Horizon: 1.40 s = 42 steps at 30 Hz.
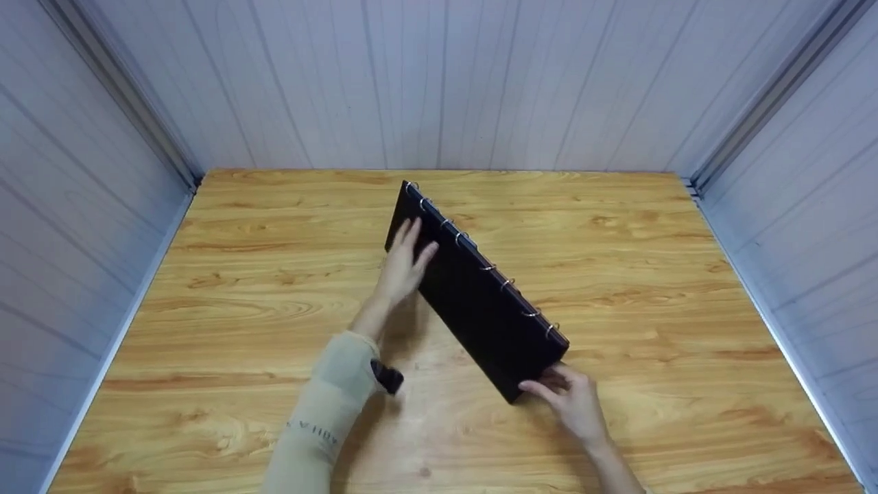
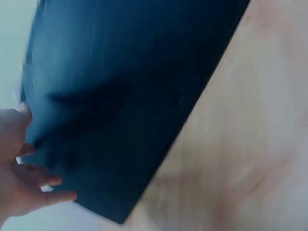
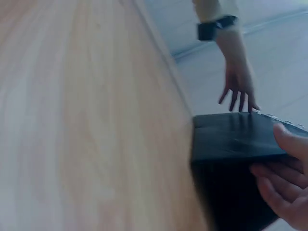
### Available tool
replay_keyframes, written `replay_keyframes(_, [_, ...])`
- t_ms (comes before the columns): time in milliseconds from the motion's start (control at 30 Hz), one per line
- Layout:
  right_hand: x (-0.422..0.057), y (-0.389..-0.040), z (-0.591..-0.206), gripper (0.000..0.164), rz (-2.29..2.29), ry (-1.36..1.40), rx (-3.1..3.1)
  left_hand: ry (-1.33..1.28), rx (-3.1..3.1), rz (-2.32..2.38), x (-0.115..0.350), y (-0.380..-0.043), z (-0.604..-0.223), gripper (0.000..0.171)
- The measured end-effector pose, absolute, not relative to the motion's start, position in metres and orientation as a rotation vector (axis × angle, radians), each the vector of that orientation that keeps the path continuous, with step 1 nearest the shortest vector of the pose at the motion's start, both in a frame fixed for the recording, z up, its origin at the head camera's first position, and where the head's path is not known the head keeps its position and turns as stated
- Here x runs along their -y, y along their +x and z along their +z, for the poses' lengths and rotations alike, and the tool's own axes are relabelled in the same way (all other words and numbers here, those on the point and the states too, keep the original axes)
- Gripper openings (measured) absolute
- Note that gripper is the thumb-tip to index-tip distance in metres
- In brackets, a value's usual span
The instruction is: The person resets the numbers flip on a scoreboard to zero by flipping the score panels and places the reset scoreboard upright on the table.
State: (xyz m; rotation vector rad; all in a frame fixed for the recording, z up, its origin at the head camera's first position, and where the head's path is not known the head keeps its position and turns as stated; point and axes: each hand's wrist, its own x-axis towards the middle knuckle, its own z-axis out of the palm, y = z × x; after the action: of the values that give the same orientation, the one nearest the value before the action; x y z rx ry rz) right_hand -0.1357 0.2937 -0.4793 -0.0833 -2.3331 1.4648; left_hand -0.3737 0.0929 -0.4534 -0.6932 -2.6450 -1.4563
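Observation:
A black ring-bound album (image 1: 473, 302) stands tilted on its long edge, running diagonally from far left to near right, with several metal rings (image 1: 488, 267) along its upper edge. My right hand (image 1: 576, 405) grips the near end, thumb on one cover and fingers curled behind it; the right wrist view shows this hold on the album (image 3: 231, 139) closely. Toward the far end, my left hand (image 1: 403, 267) lies against the cover with its fingers extended and spread. In the left wrist view, those fingers (image 2: 53, 197) show at the side of the dark cover (image 2: 139, 106).
Below is a wood-grain tabletop (image 1: 274, 288). Pale panelled walls (image 1: 439, 82) enclose it at the back, left and right. A black strap (image 1: 387, 377) is on the left wrist, over a beige sleeve (image 1: 322, 418).

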Motion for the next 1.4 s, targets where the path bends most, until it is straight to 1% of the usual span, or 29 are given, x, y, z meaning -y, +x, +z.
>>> replay_keyframes(100, [-0.312,-0.130,-0.484,0.016,1.325,-0.074,2.332,-0.729,2.564,-1.464,-0.099,-0.329,-0.456,0.061])
replay_keyframes(133, [-0.321,-0.130,-0.491,0.017,1.278,-0.052,2.292,-0.749,2.530,-1.465,-0.102,-0.313,-0.457,0.062])
replay_keyframes(200, [-0.329,-0.131,-0.488,0.018,1.190,-0.108,2.281,-0.795,2.475,-1.448,-0.107,-0.280,-0.460,0.066])
replay_keyframes(333, [-0.343,-0.142,-0.488,0.022,1.154,-0.159,2.323,-0.919,2.394,-1.323,-0.122,-0.229,-0.470,0.085])
replay_keyframes(400, [-0.347,-0.147,-0.490,0.021,1.170,-0.187,2.404,-0.962,2.395,-1.214,-0.132,-0.212,-0.478,0.096])
replay_keyframes(500, [-0.359,-0.155,-0.511,0.020,1.206,-0.177,2.473,-0.973,2.457,-1.067,-0.147,-0.197,-0.493,0.108])
replay_keyframes(567, [-0.362,-0.158,-0.517,0.019,1.233,-0.167,2.504,-0.950,2.524,-0.986,-0.155,-0.193,-0.501,0.111])
replay_keyframes(700, [-0.362,-0.162,-0.521,0.019,1.240,-0.144,2.533,-0.885,2.604,-0.910,-0.163,-0.193,-0.508,0.110])
replay_keyframes(833, [-0.359,-0.164,-0.519,0.020,1.185,-0.117,2.576,-0.892,2.618,-0.970,-0.162,-0.197,-0.505,0.107])
replay_keyframes(933, [-0.354,-0.164,-0.518,0.017,1.125,-0.094,2.603,-0.940,2.636,-1.045,-0.156,-0.199,-0.501,0.107])
replay_keyframes(1100, [-0.339,-0.160,-0.516,0.014,1.059,-0.057,2.628,-1.038,2.677,-1.094,-0.136,-0.208,-0.497,0.105])
replay_keyframes(1200, [-0.325,-0.156,-0.515,0.014,1.037,0.010,2.660,-1.130,2.679,-1.119,-0.118,-0.215,-0.496,0.100])
replay_keyframes(1400, [-0.292,-0.155,-0.508,0.008,0.917,0.179,2.713,-1.376,2.665,-1.170,-0.075,-0.235,-0.492,0.088])
